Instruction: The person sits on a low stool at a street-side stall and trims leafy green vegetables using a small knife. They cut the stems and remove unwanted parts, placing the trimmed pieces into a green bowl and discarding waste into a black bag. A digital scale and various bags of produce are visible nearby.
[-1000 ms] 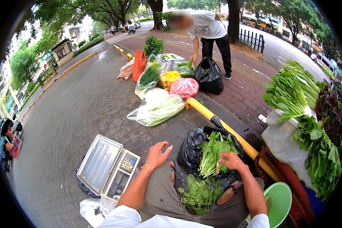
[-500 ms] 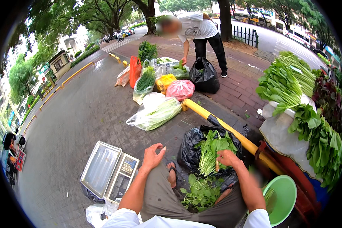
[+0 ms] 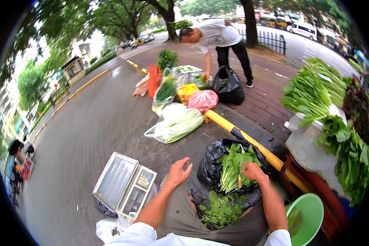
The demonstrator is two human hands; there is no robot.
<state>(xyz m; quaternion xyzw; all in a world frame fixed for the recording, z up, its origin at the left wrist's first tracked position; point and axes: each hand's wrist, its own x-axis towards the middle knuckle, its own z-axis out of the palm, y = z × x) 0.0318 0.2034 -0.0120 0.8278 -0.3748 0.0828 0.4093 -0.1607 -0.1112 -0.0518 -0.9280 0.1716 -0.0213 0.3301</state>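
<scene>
My left hand (image 3: 179,171) is over my left knee, its fingers loosely curved and apart, with nothing in it. My right hand (image 3: 254,171) is closed, fingertips pinched at a small wooden-handled knife (image 3: 239,182), whose handle points toward me; the blade is hardly visible. Beneath that hand lies a bunch of leafy greens (image 3: 231,168) with pale green stems, resting in an opened black plastic bag (image 3: 208,158). Loose green leaves (image 3: 222,211) lie in a pile between my feet.
A scale with its lid raised (image 3: 142,184) stands at my left. A green basin (image 3: 306,219) sits at my right, below stacked greens (image 3: 311,94). Ahead are a yellow barrier pipe (image 3: 258,143), bagged vegetables (image 3: 178,125) and a person (image 3: 223,35) bending by a black bag (image 3: 228,86).
The view has shifted slightly, so the scene sits a little farther right. My left hand has moved a little toward the black bag. My right hand stays over the greens.
</scene>
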